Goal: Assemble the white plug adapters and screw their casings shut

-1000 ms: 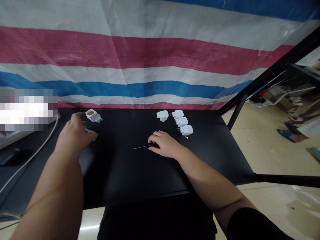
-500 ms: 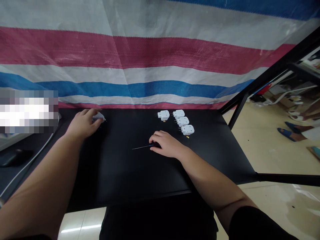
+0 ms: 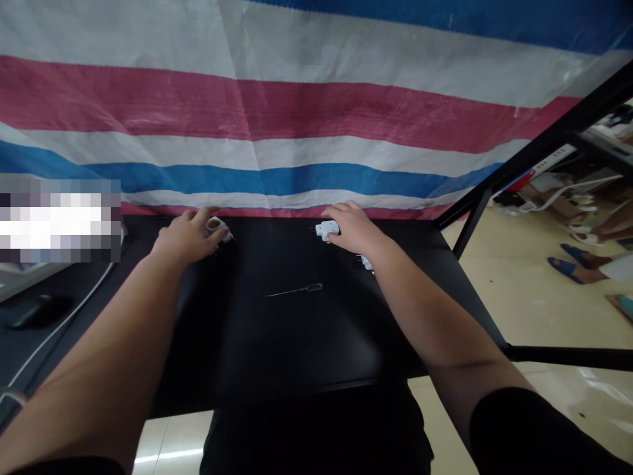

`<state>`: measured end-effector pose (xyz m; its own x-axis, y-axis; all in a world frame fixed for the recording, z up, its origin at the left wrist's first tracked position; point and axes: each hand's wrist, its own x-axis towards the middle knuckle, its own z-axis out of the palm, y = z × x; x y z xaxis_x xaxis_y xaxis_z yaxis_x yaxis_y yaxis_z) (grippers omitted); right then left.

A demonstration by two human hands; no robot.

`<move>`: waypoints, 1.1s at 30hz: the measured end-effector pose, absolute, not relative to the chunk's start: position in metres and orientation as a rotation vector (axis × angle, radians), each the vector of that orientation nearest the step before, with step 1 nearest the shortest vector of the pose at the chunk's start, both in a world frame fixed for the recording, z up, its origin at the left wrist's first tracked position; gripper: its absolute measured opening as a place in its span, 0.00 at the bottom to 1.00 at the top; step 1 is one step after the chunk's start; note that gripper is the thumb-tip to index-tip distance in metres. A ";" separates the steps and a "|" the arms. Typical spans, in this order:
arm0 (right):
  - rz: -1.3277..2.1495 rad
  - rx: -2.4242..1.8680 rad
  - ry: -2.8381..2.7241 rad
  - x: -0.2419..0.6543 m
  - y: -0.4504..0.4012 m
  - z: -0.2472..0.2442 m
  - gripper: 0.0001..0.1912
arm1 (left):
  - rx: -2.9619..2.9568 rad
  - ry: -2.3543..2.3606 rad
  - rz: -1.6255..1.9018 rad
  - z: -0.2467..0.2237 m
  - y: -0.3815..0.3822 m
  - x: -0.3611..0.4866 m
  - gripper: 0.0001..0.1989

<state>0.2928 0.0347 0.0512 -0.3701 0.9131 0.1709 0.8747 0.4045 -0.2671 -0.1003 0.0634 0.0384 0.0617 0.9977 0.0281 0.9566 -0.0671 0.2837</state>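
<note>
My left hand (image 3: 185,236) is closed around a white plug (image 3: 226,235) with metal pins, near the table's back edge; a round brownish spot shows on its top. Over another white plug (image 3: 325,229) reaches my right hand (image 3: 353,227), thumb and fingers apart on either side of it. Whether the fingers touch that plug is hard to see. A thin screwdriver (image 3: 312,287) with a dark clear handle lies loose on the black table, in front of both hands. One more white plug (image 3: 366,262) peeks out under my right wrist; others there are hidden.
A black mouse (image 3: 37,310) and a white cable (image 3: 64,323) lie at the left, by a blurred-out bright device. Behind the black table (image 3: 287,349) hangs a striped sheet (image 3: 297,112). A black metal frame (image 3: 475,221) borders the right side; a person's slippered feet (image 3: 576,264) show beyond.
My right hand has let go of the screwdriver, leaving it on the table, and moved back to the white plug. My left hand has shifted right with its plug.
</note>
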 end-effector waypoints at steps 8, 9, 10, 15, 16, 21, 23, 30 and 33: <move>0.338 -1.591 -2.326 0.285 0.049 0.056 0.20 | 2.041 1.740 1.199 0.061 0.022 -0.036 0.14; 0.462 -1.514 -2.229 0.284 0.043 0.056 0.20 | 1.939 1.677 1.319 0.056 0.015 -0.024 0.11; 0.616 -1.439 -2.114 0.282 0.034 0.055 0.22 | 1.849 1.601 1.402 0.049 0.008 -0.013 0.09; 1.056 -1.136 -1.784 0.269 -0.011 0.032 0.27 | 1.662 0.968 1.176 0.008 -0.008 0.016 0.23; 1.105 -1.101 -1.754 0.266 -0.018 0.025 0.27 | 1.652 0.873 1.086 0.002 -0.008 0.016 0.25; 1.123 -1.111 -1.683 0.259 -0.031 0.000 0.27 | 1.680 0.708 0.915 -0.009 -0.006 0.012 0.23; 1.056 -1.150 -1.709 0.259 -0.032 -0.003 0.26 | 1.707 0.738 0.917 -0.008 -0.007 0.013 0.24; 0.933 -1.148 -1.886 0.265 -0.043 0.000 0.23 | 1.685 0.684 0.905 -0.005 -0.010 0.018 0.21; 0.926 -1.153 -1.918 0.269 -0.046 0.004 0.23 | 1.679 0.677 0.896 -0.006 -0.010 0.019 0.20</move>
<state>0.2688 -0.0462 0.0037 -0.3551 0.9125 0.2031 0.4085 0.3469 -0.8443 0.0189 -0.0104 -0.0061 0.5569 0.7990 0.2267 -0.0004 -0.2727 0.9621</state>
